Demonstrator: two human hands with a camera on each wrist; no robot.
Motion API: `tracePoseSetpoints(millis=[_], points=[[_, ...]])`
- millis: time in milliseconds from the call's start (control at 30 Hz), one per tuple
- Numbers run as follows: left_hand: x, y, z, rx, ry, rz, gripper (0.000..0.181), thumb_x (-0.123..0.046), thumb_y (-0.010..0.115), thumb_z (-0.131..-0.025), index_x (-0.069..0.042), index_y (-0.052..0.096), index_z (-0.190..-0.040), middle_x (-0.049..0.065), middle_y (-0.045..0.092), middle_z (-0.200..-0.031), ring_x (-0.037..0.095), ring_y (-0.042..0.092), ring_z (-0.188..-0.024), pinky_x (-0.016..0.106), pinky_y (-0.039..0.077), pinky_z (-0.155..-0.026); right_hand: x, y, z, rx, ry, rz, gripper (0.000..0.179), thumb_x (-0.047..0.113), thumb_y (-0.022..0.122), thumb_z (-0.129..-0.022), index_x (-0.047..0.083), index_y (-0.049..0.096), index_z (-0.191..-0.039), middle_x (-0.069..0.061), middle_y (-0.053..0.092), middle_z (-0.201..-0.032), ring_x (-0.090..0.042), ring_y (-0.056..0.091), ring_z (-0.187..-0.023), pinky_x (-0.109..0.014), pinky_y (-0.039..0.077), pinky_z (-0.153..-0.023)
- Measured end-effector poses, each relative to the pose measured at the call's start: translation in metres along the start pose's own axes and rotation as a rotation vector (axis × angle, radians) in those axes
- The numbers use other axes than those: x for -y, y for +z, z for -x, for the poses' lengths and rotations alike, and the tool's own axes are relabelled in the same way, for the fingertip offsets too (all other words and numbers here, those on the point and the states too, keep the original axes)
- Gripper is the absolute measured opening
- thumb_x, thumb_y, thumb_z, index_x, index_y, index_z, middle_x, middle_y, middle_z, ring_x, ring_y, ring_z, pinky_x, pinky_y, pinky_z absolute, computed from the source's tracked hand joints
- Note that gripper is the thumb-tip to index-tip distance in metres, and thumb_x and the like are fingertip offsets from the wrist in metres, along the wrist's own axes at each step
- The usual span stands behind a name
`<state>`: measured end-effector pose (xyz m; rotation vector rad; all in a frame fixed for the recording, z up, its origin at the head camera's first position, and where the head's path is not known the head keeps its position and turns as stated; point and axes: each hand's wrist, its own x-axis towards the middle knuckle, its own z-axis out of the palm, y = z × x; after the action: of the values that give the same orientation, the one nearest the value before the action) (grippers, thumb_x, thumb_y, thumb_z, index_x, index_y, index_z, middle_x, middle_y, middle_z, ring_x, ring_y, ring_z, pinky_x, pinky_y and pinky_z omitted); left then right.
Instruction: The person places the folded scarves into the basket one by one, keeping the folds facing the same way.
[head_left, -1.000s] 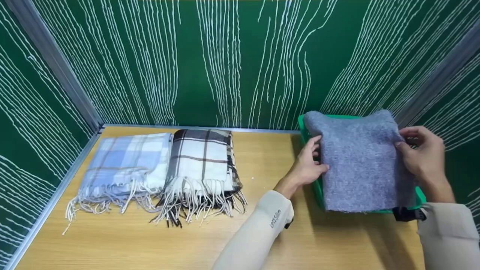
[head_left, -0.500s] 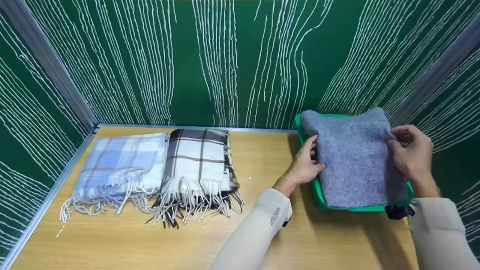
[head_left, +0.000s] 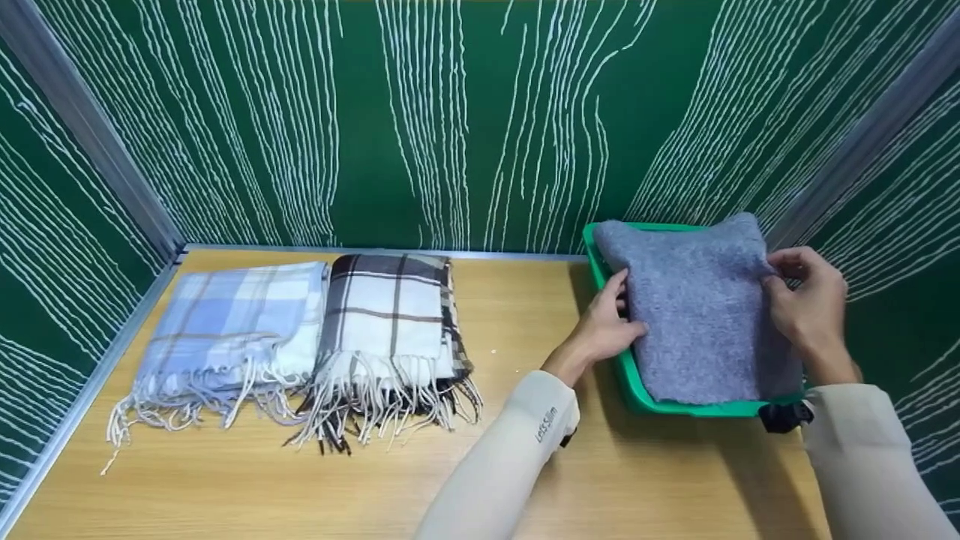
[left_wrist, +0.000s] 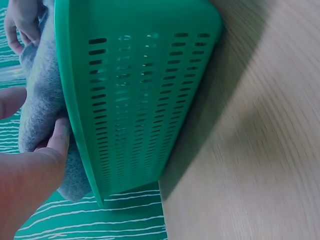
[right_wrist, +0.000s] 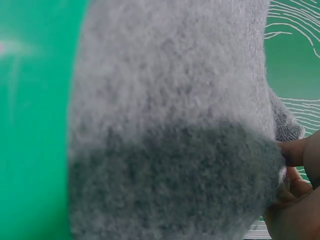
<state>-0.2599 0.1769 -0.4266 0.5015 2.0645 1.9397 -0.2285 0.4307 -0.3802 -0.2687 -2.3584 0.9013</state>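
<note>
A folded grey-blue woollen cloth [head_left: 697,322] lies in the top of a green plastic basket [head_left: 637,397], its back corners above the rim. My left hand [head_left: 604,322] grips the cloth's left edge, thumb on top and fingers tucked at the side. In the left wrist view, the left hand's fingers press into the grey wool [left_wrist: 47,75] beside the slotted basket wall [left_wrist: 125,100]. My right hand [head_left: 814,307] pinches the cloth's right edge between thumb and fingers. That pinch also shows at the right of the right wrist view, where the wool [right_wrist: 170,100] fills most of the picture.
On the left of the wooden table [head_left: 315,487] lie two folded plaid scarves with fringes: a blue-and-white scarf [head_left: 232,322] and a brown-and-white scarf [head_left: 386,315]. Green panels [head_left: 375,150] with white lines stand behind and at both sides, joined by grey metal posts.
The cloth's front edge has moved back and down within the basket, so more of the front rim shows. Both hands keep their hold; the right has come slightly inward. The head view has shifted a little.
</note>
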Motion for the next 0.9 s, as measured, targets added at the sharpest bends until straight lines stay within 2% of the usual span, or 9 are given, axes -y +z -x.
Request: tracePoseSetpoints(millis=[100, 233, 433, 700, 767, 900], points=[[0.000, 0.000, -0.001, 0.001, -0.011, -0.013, 0.088, 0.009, 0.069, -0.088, -0.013, 0.033, -0.165, 0.007, 0.051, -0.155, 0.013, 0.055, -0.127, 0.020, 0.051, -0.094, -0.002, -0.001, -0.001, 0.027, -0.022, 0.018, 0.018, -0.005, 0.059, -0.101, -0.005, 0.067, -0.117, -0.002, 0.063, -0.109, 0.008, 0.050, -0.095, -0.012, 0.040, -0.079], [-0.001, 0.002, -0.001, -0.006, -0.044, -0.033, 0.086, 0.004, 0.070, -0.090, -0.014, 0.033, -0.165, 0.006, 0.051, -0.154, 0.014, 0.054, -0.130, 0.023, 0.050, -0.101, -0.004, -0.003, -0.002, 0.077, -0.067, 0.036, 0.016, -0.006, 0.059, -0.100, -0.006, 0.065, -0.115, -0.008, 0.062, -0.108, 0.005, 0.049, -0.092, -0.008, 0.039, -0.076], [-0.004, 0.003, 0.001, -0.010, -0.087, -0.032, 0.080, -0.007, 0.070, -0.095, -0.013, 0.033, -0.166, 0.006, 0.052, -0.154, 0.014, 0.052, -0.135, 0.027, 0.045, -0.112, -0.004, -0.005, -0.006, 0.181, -0.100, 0.072, 0.014, -0.005, 0.058, -0.102, -0.007, 0.063, -0.114, -0.020, 0.060, -0.108, -0.009, 0.047, -0.090, -0.009, 0.037, -0.071], [-0.005, 0.003, 0.004, 0.014, -0.106, 0.004, 0.075, -0.012, 0.067, -0.101, -0.009, 0.030, -0.166, 0.009, 0.047, -0.160, 0.018, 0.050, -0.142, 0.034, 0.044, -0.118, -0.009, -0.005, -0.014, 0.275, -0.108, 0.115, 0.015, -0.007, 0.058, -0.099, -0.006, 0.062, -0.114, -0.020, 0.060, -0.108, -0.023, 0.047, -0.091, -0.010, 0.035, -0.067], [-0.005, 0.003, 0.004, 0.014, -0.105, 0.008, 0.075, -0.012, 0.067, -0.101, -0.008, 0.030, -0.166, 0.010, 0.047, -0.161, 0.019, 0.049, -0.144, 0.033, 0.044, -0.118, -0.010, -0.005, -0.017, 0.287, -0.113, 0.120, 0.015, -0.008, 0.058, -0.099, -0.006, 0.061, -0.113, -0.021, 0.059, -0.107, -0.024, 0.047, -0.091, -0.010, 0.035, -0.067], [-0.005, 0.004, 0.003, 0.019, -0.101, 0.033, 0.075, -0.011, 0.067, -0.100, -0.009, 0.030, -0.166, 0.010, 0.045, -0.162, 0.020, 0.047, -0.146, 0.030, 0.043, -0.117, -0.012, -0.004, -0.021, 0.303, -0.129, 0.132, 0.016, -0.008, 0.058, -0.098, -0.006, 0.062, -0.112, -0.024, 0.062, -0.107, -0.015, 0.049, -0.087, -0.008, 0.036, -0.066]])
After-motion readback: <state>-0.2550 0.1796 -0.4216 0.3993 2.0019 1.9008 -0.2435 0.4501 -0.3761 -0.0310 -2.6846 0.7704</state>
